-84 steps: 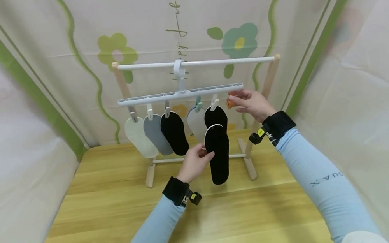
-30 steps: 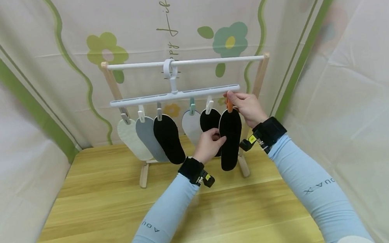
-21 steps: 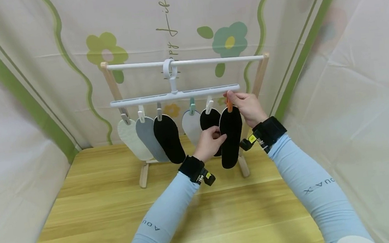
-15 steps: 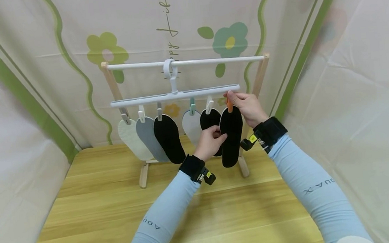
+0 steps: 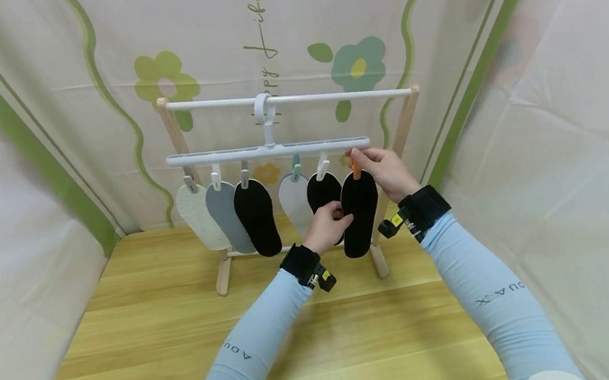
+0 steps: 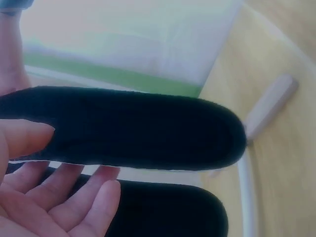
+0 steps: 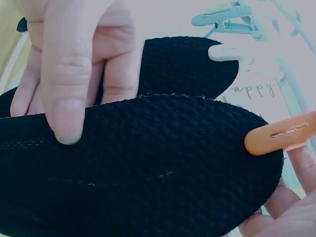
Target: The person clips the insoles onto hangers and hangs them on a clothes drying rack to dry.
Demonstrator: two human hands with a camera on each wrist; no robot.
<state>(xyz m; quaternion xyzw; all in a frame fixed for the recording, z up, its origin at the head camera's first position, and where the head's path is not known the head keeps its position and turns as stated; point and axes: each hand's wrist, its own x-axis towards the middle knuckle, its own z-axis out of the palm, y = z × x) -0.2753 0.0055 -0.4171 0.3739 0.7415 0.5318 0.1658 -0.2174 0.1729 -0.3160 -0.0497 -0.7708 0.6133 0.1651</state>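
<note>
A black insole (image 5: 361,224) hangs at the right end of the white clip hanger (image 5: 224,156). My left hand (image 5: 327,227) pinches its left edge, thumb on the front face and fingers behind, as the left wrist view shows. The orange clip (image 5: 356,170) is on the top of this insole, its tip (image 7: 256,142) lying over the black surface in the right wrist view. My right hand (image 5: 388,173) pinches the clip's upper end just under the hanger bar. Another black insole (image 5: 322,189) hangs right behind, partly covered by my left hand, in a white clip (image 5: 322,167).
Farther left hang a white insole (image 5: 294,200), a black one (image 5: 258,219), a grey one (image 5: 224,216) and a cream one (image 5: 197,215), each clipped. The hanger hooks over the white rail (image 5: 328,96) of a wooden-legged rack on the wooden table (image 5: 186,330).
Since the oldest frame, my left hand has brought the black insole up and right, and the orange clip has come onto its top. Lately the hanger has levelled and shifted slightly left.
</note>
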